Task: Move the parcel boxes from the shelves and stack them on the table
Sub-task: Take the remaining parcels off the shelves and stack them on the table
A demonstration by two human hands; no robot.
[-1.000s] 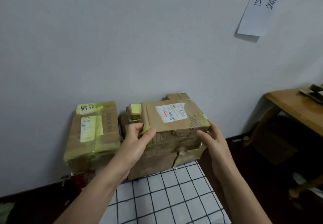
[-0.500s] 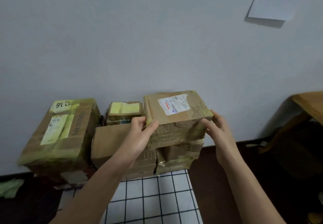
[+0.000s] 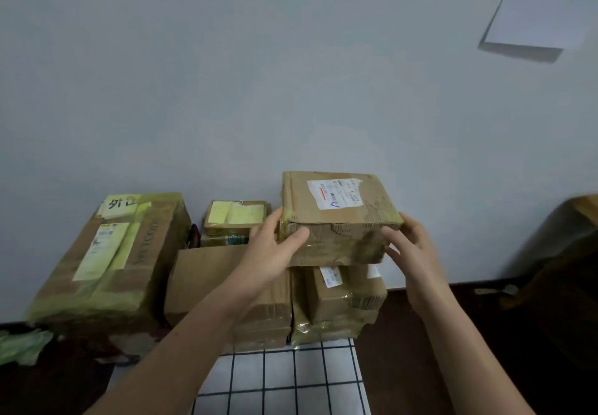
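Pale wall (image 3: 291, 74) backs the work area, with a sheet of paper (image 3: 543, 3) fixed to it at upper right. Tabletop (image 3: 278, 382), covered in a white cloth with a dark grid, runs up to this wall, and parcels are massed along its far edge.

Subject item: the labelled parcel box (image 3: 336, 217), uppermost at the far right corner, sits over a taped box (image 3: 339, 304). Whether its full weight rests on that box cannot be confirmed.

Left hand (image 3: 275, 246) grips the near left corner, thumb on the front face, fingers round the side. Right hand (image 3: 411, 246) clasps the near right corner in like manner.

Assessment: holding the box at opposite corners keeps it level and allows it to be squared over the one beneath. This reads as the placing step of a stack.

Adjacent items:
- A plain box (image 3: 220, 285) touches the taped box on its left.
- A small yellow-taped box (image 3: 238, 217) stands behind the plain box, by the wall.
- A large box (image 3: 110, 259) lies further left, its support not visible.

Risk noted: the stack stands close to the tabletop's right edge, so a careless push that way could unseat it.
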